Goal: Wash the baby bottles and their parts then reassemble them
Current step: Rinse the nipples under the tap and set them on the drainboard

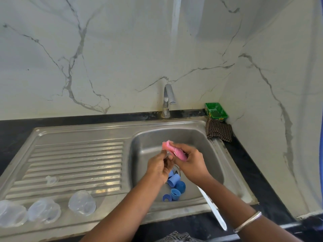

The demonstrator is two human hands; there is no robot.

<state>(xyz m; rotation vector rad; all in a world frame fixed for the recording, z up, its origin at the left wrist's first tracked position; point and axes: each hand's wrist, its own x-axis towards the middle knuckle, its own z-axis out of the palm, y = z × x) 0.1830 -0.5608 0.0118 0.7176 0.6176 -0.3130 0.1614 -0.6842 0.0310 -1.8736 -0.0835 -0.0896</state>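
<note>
Pink sponge (pixel 173 151) gripped in my right hand (pixel 191 165), small clear part (pixel 167 154) pinched in my left hand (pixel 158 169); I'd rub every fold over the sink (pixel 206 137).

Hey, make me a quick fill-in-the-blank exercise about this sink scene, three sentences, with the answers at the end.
1. The right hand grips a sponge whose colour is ____.
2. The loose bottle parts lying in the sink basin near the drain are coloured ____.
3. Three clear bottles lie on the sink's ____, left of the basin.

Missing words: pink; blue; drainboard
</note>
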